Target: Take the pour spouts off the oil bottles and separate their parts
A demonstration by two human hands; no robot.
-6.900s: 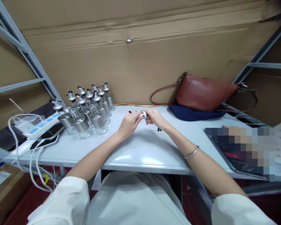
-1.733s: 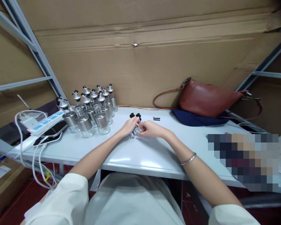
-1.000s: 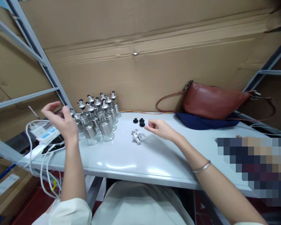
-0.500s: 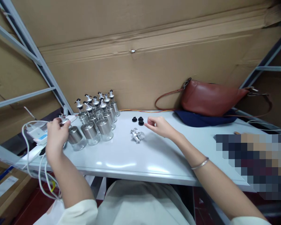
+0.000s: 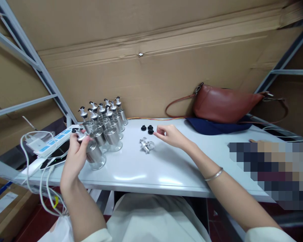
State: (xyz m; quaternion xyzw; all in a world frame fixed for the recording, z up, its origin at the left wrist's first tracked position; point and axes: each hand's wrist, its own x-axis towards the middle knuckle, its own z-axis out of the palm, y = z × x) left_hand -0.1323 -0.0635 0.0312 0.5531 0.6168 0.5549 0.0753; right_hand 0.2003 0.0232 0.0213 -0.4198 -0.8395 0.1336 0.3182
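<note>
My left hand (image 5: 77,151) is closed around the metal pourer top of an oil bottle (image 5: 96,156), a clear glass one with a steel sleeve, at the table's left front. Behind it stands a group of similar oil bottles (image 5: 112,134) with black-and-silver pourers. Loosely curled, my right hand (image 5: 170,135) rests on the table with nothing visible in its fingers. Its fingertips are beside small black stoppers (image 5: 150,131); whether they touch is unclear. Nearer to me lies a small cluster of silver pourer tops (image 5: 146,145).
A white power strip (image 5: 57,141) with cables lies at the left edge. At the back right, a brown leather bag (image 5: 222,105) sits on dark blue cloth (image 5: 204,128). Cardboard (image 5: 141,80) walls the back. A blurred-out patch covers the right side, with another person's hand partly visible.
My left hand has moved right and toward me, bringing the oil bottle along, and more of the power strip shows. My right hand stays in place. The view has shifted slightly.
</note>
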